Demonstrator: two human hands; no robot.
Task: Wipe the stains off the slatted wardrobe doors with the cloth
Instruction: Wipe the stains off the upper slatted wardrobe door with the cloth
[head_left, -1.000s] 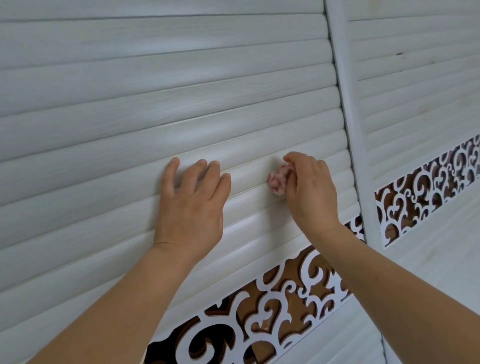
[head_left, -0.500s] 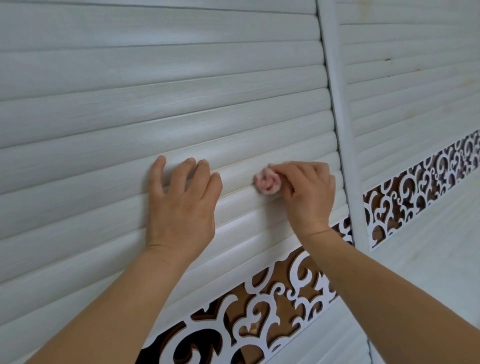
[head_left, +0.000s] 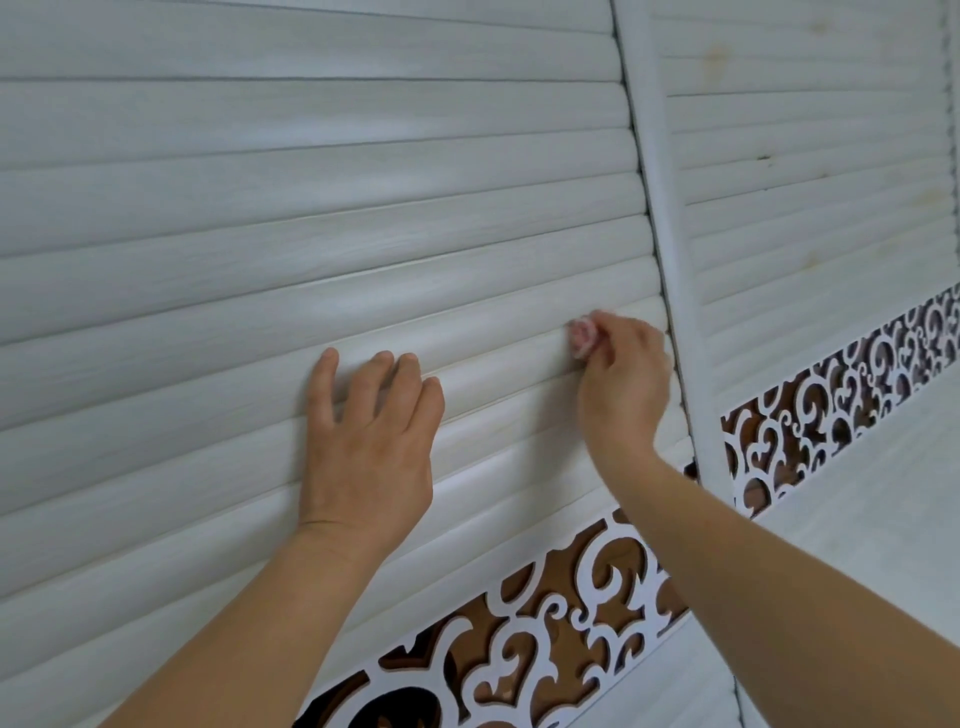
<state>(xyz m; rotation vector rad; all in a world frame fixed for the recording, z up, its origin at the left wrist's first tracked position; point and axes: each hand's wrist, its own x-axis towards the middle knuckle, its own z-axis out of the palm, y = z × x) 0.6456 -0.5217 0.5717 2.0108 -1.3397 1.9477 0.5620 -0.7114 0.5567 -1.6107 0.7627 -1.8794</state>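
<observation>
Open slatted door (head_left: 311, 208) surface was left above and left of the left hand (head_left: 371, 441). Rightward passage was blocked by the raised frame post (head_left: 670, 260) just beside the right hand (head_left: 623, 384).

Probably a home: slatted wardrobe doors (head_left: 311, 234) (fretwork-trimmed).

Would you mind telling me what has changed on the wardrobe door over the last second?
The right hand slid the balled pink cloth left along the slat, then back right toward the door's vertical frame. The left hand stayed flat on the slats, and the cloth stayed pinched in the same grip.
</observation>
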